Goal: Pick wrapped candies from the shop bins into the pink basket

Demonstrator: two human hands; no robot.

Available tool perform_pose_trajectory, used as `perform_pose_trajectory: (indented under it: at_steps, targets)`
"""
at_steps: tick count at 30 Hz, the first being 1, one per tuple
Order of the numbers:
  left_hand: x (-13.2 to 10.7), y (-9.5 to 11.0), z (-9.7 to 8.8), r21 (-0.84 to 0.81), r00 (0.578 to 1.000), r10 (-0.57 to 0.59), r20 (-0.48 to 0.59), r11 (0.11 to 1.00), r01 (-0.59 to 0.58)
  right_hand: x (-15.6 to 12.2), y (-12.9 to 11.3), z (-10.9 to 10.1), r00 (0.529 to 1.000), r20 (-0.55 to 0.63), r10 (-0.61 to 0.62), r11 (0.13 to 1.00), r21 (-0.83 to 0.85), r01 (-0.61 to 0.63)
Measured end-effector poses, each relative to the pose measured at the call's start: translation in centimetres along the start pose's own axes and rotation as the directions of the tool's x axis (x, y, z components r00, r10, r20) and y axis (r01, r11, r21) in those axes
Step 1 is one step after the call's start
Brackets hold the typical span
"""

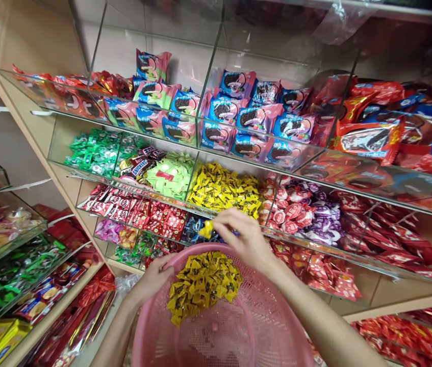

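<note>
A pink mesh basket [261, 326] sits low in front of me with a heap of yellow wrapped candies [202, 283] in it. My left hand [154, 278] grips the basket's rim on the left side. Above the basket's far rim, my right hand [240, 237] is closed in a pinch on one yellow wrapped candy [207, 229]. Just behind it is a clear bin of the same yellow candies [223, 191].
Clear acrylic shelf bins hold green candies [95, 153], red and purple round candies [302, 211], red wafer packs [139, 211] and cookie packs [252, 120]. More snack shelves [17, 265] stand at the left, with red packets lower right.
</note>
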State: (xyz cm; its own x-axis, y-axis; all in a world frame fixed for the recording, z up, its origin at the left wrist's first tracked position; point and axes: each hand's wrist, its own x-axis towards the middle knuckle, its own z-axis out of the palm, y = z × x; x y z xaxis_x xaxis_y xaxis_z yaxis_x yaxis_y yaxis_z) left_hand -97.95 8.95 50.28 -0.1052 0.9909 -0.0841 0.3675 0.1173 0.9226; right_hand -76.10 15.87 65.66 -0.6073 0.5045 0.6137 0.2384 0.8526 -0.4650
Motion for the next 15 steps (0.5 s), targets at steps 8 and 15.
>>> perform_pose_trajectory:
  at_steps: [8, 15]
  targets:
    - [-0.4, 0.8, 0.1, -0.039, 0.997, 0.065, 0.040, 0.997, -0.063, -4.9, 5.3, 4.4, 0.930, 0.222, 0.293, 0.956, -0.097, -0.278]
    - [-0.1, -0.3, 0.1, -0.005, 1.000, 0.014, 0.009, 1.000, -0.014, -5.0, 7.2, 4.8, 0.911, 0.149, 0.385, 0.922, -0.120, -0.369]
